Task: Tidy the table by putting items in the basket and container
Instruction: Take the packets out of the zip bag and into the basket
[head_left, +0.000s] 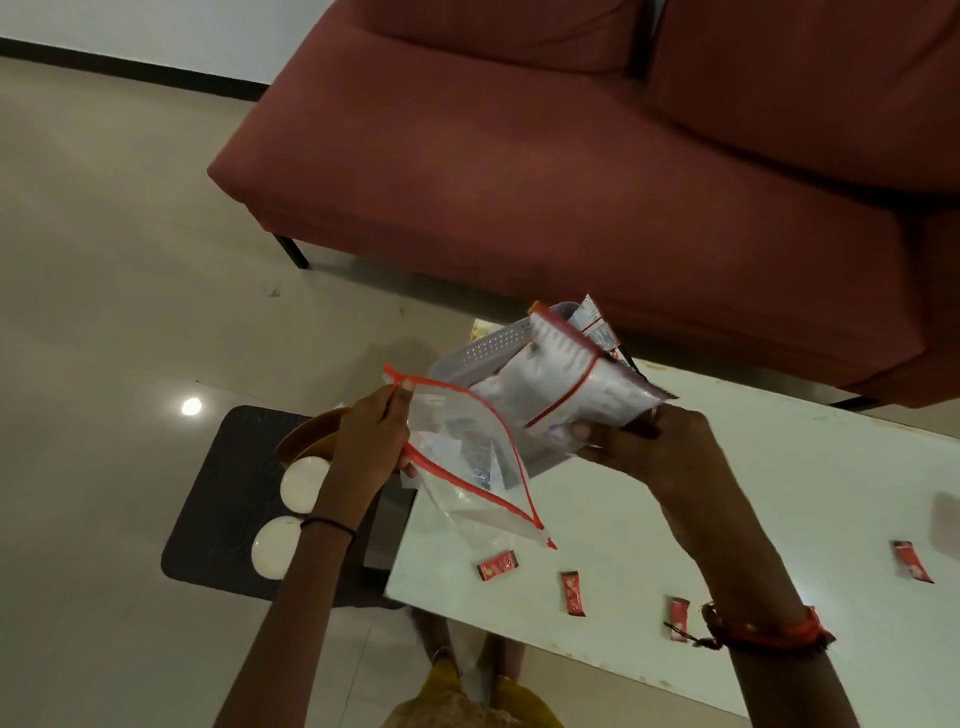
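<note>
Centrally: left hand (371, 436) pinches rim of open zip bag (467, 467) | right hand (649, 447) grips filled bag (561, 379) before basket (488, 351) | red sachets (571, 592) lower centre on table (779, 493).

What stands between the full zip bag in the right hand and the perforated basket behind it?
Nothing visible does. The right hand holds the full zip bag just in front of the basket in this view. The emptier zip bag, pinched by the left hand, hangs nearer the camera, off that path.
</note>
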